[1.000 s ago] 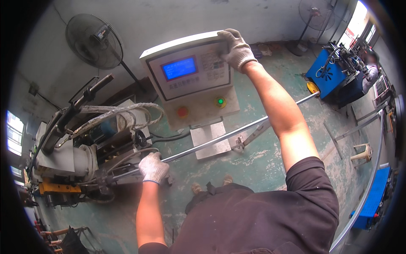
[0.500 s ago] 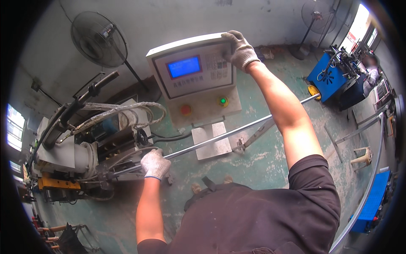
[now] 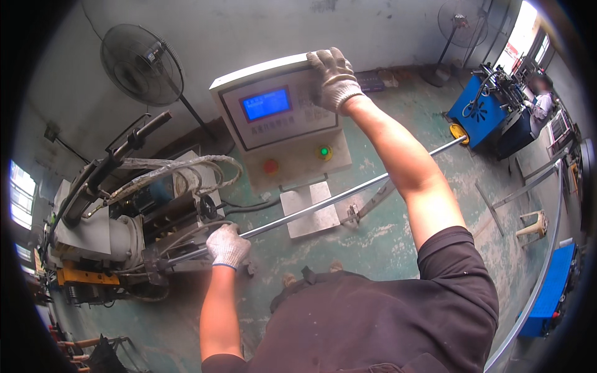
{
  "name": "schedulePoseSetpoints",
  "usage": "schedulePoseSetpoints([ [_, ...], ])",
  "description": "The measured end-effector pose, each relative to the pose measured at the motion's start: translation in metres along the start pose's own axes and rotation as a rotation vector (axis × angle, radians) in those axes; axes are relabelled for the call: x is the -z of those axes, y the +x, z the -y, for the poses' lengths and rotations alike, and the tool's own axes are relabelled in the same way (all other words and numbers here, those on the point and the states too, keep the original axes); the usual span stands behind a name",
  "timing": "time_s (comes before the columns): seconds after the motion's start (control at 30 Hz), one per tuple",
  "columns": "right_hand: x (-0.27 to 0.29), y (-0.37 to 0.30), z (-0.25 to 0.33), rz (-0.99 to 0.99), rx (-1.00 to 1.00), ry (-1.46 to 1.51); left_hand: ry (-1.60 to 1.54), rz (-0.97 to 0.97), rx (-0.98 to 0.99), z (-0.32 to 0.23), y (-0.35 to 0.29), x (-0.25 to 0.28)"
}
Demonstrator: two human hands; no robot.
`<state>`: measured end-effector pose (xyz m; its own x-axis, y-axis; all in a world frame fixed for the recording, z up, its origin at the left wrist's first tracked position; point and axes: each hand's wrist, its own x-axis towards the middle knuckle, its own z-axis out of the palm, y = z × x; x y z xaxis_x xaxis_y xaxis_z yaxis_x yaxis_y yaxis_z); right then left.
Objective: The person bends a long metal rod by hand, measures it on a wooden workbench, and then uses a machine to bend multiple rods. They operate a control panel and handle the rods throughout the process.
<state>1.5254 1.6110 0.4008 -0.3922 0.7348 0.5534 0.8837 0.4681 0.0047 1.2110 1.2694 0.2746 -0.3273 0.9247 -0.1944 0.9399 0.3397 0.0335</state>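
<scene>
My left hand (image 3: 228,245), in a pale knit glove, is wrapped round a long metal tube (image 3: 323,202). One end of the tube sits at the bending machine's head (image 3: 153,264) on the left; the rest slants up to the right beneath my right forearm. My right hand (image 3: 334,79), also gloved, grips the upper right corner of a control box (image 3: 264,133). Its fingers hook over the top edge, and the thumb side covers part of the keypad. Beside it are a lit blue screen (image 3: 266,104), a red button (image 3: 270,166) and a glowing green button (image 3: 324,152).
Hoses (image 3: 199,165) loop over the machine on the left. A large fan (image 3: 142,65) stands behind it. At the far right a person (image 3: 541,102) sits by a blue machine (image 3: 479,112). A small stool (image 3: 532,225) and a blue bench-like unit (image 3: 550,289) are on the right.
My right hand has slid left along the control box's top edge, and now covers more of the keypad. My left hand keeps its place on the tube.
</scene>
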Motion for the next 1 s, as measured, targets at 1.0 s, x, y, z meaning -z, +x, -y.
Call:
schedulePoseSetpoints([
  [1.0, -0.017, -0.001, 0.001, -0.079, -0.049, 0.104, 0.033, 0.006, 0.011, 0.001, 0.001, -0.003],
])
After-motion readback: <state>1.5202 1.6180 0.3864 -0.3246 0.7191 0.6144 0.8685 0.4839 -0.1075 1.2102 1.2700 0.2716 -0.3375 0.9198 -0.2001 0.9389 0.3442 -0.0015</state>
